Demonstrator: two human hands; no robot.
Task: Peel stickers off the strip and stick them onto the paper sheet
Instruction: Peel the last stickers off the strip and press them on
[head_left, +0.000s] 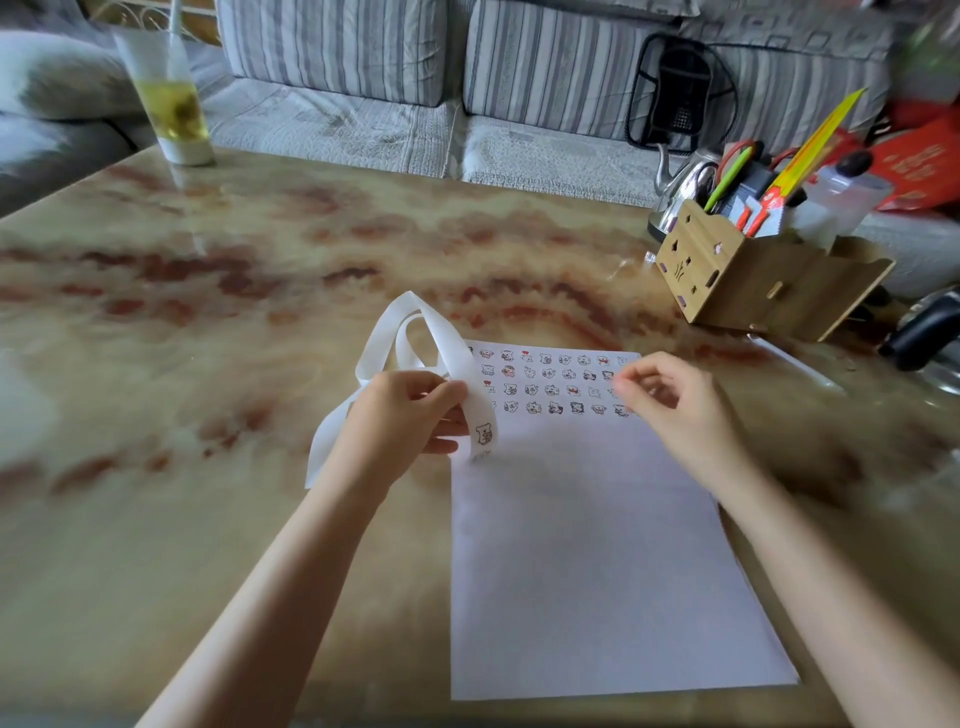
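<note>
Two hands over marbled table (208, 322), head view, slight motion blur.

L hand (402, 423): fingers (447, 395) closed on sticker strip (470, 387), thumb on top, other fingertips under. Strip = long white backing tape, loops up and away toward 11 o'clock of the hand, curls back down; a 2nd tail hangs off toward 7 o'clock onto table. One bear-type sticker (483, 434) visible on strip end just below the grip, at 4 o'clock of L hand. Strip end overlaps paper's left edge.

R hand (670, 402): hovers over upper R part of paper sheet (597, 545), thumb + index pinched nearly together, remaining fingers curled. Cannot tell if a sticker sits in the pinch (blurred, too small).

Paper sheet: white, flat on table, centre-right of view, long axis running away from person. Far end carries 4 rows of small cartoon stickers (550, 382); 4th row ends close to R fingertips. Rest of sheet blank.

Surroundings: wooden desk organiser (748, 275) w/ pens, scissors, at 2 o'clock from paper, well apart. Kettle (680, 187) behind it. Tall cup w/ yellowish drink (171, 104) at 11 o'clock, far table edge. Striped sofa (332, 57) beyond table.
</note>
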